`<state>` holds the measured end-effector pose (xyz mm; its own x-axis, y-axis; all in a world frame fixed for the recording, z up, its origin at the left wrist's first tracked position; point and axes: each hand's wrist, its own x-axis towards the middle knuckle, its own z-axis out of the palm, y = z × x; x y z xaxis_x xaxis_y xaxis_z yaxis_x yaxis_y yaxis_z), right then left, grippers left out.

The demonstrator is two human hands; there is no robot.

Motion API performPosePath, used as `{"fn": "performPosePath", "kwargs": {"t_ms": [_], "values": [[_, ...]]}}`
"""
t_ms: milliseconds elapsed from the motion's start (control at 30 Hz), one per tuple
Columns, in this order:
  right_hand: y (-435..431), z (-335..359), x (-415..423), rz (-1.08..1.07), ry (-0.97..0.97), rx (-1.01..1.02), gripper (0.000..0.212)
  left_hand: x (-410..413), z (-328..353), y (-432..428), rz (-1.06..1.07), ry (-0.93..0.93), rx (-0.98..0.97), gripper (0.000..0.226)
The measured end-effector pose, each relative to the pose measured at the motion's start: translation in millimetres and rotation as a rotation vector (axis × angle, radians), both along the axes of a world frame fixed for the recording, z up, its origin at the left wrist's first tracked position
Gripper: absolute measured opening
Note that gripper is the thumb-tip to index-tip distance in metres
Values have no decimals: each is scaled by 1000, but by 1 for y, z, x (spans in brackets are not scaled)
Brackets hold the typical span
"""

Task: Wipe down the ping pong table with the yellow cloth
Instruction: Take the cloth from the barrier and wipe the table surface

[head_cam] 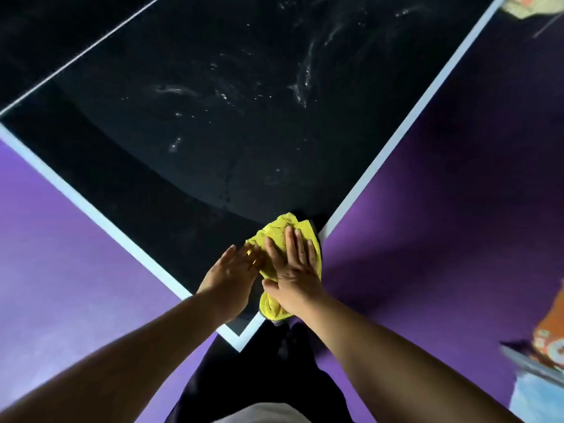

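A crumpled yellow cloth (pixel 276 232) lies on the near corner of the dark ping pong table (pixel 213 117), which has white edge lines. My right hand (pixel 294 270) presses flat on the cloth with straight fingers. Just to its left, my left hand (pixel 232 273) lies flat on the table, its fingertips touching the cloth's left edge. Wet streaks and droplets (pixel 302 83) glisten on the table farther out.
Purple floor (pixel 442 209) surrounds the table corner on both sides. Colourful objects (pixel 546 355) sit at the right edge and something pale (pixel 531 6) at the top right. My dark trousers (pixel 259 370) stand right at the table's corner.
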<state>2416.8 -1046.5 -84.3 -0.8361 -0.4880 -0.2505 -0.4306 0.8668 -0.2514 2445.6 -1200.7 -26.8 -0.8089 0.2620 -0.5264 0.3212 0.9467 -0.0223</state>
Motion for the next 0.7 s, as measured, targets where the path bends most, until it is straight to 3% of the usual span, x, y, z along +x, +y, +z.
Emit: {"fn": "performPosePath", "kwargs": {"t_ms": [200, 333, 400, 533, 600, 700], "values": [[4, 6, -18, 207, -4, 124, 98, 14, -9, -4, 183, 59, 174, 58], [2, 11, -30, 332, 4, 181, 100, 22, -11, -7, 242, 245, 265, 59], [-2, 12, -36, 423, 7, 211, 97, 31, -17, -7, 276, 183, 265, 59], [-21, 15, -51, 700, -20, 266, 95, 56, -19, -9, 439, 227, 290, 57], [-37, 18, -59, 806, -54, 259, 89, 74, -22, -2, 558, 200, 304, 69], [-67, 23, -71, 1134, -95, 261, 81, 95, -19, 14, 742, 249, 303, 65]]}}
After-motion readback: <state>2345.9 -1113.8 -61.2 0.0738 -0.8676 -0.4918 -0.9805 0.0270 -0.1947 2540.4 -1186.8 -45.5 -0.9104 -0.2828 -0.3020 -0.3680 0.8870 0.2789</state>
